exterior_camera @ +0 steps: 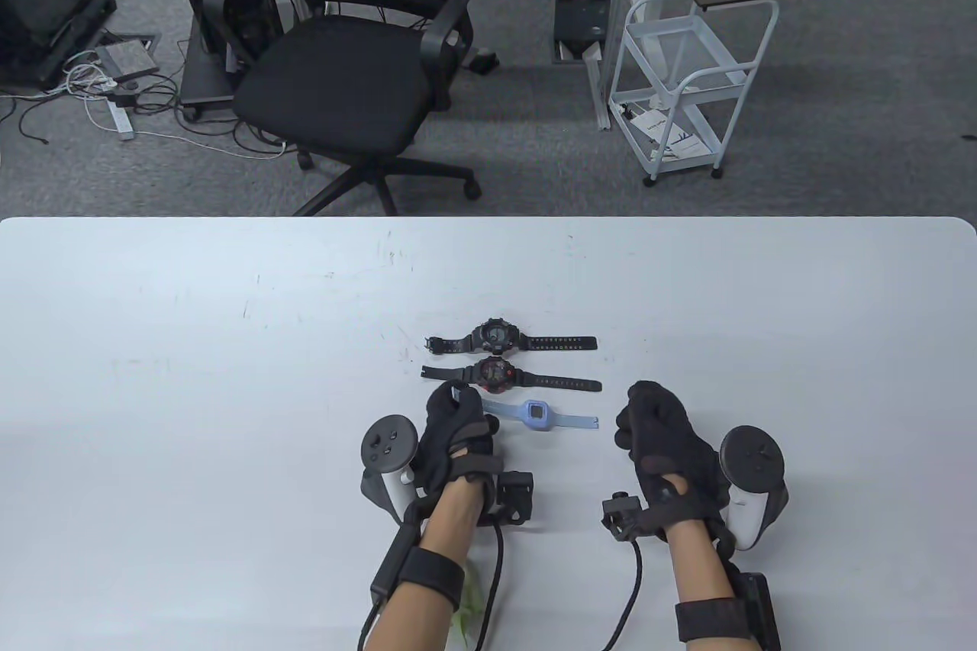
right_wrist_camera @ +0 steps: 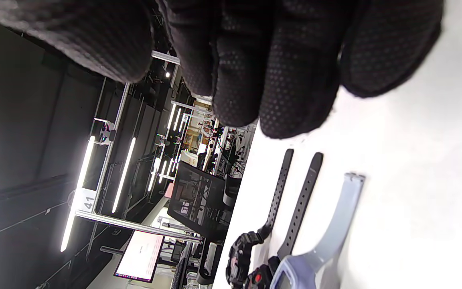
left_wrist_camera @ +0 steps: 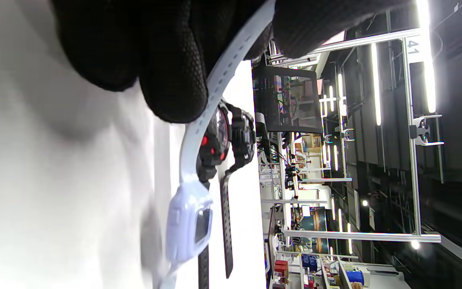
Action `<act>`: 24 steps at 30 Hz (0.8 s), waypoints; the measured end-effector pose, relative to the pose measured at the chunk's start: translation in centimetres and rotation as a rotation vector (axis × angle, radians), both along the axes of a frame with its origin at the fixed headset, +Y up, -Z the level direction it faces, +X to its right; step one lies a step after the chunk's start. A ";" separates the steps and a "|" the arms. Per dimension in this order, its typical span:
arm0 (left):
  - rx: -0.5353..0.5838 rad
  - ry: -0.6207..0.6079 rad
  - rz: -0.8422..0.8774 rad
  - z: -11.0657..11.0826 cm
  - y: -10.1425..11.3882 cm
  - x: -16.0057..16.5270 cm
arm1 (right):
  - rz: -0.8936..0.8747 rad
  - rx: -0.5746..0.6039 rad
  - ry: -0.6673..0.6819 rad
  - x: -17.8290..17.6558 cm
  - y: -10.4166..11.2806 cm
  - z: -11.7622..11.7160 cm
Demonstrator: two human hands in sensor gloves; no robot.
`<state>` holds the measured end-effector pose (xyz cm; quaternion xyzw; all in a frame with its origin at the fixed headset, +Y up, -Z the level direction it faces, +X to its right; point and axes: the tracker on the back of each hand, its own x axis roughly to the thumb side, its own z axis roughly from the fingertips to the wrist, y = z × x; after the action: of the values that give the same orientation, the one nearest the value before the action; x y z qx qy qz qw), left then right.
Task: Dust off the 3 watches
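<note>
Three watches lie in a row on the white table [exterior_camera: 191,376]. Farthest is a black watch [exterior_camera: 494,336], then a black-and-red watch [exterior_camera: 496,374], and nearest a light blue watch [exterior_camera: 539,414]. My left hand [exterior_camera: 456,399] pinches the blue watch's left strap [left_wrist_camera: 219,84] between its fingers [left_wrist_camera: 171,72] and thumb, and that strap end is raised off the table. The blue case [left_wrist_camera: 189,224] sits low by the table. My right hand [exterior_camera: 640,418] rests to the right of the blue strap's free end [right_wrist_camera: 337,220], with its fingers [right_wrist_camera: 279,80] loosely curled and holding nothing.
A pale green item [exterior_camera: 467,605] shows under my left forearm near the table's front edge. Beyond the far edge stand a black office chair [exterior_camera: 343,71] and a white cart [exterior_camera: 679,86].
</note>
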<state>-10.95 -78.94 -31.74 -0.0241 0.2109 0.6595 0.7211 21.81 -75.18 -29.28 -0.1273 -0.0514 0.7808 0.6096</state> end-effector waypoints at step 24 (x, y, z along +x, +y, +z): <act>0.349 -0.262 -0.195 2.0 8.7 -12.7 | 0.185 0.040 0.175 -2.4 0.8 -0.3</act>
<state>-23.68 -70.28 -29.77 0.0359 -0.0005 0.6045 0.7958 19.45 -74.36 -29.55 -0.0412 -0.0251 0.8406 0.5395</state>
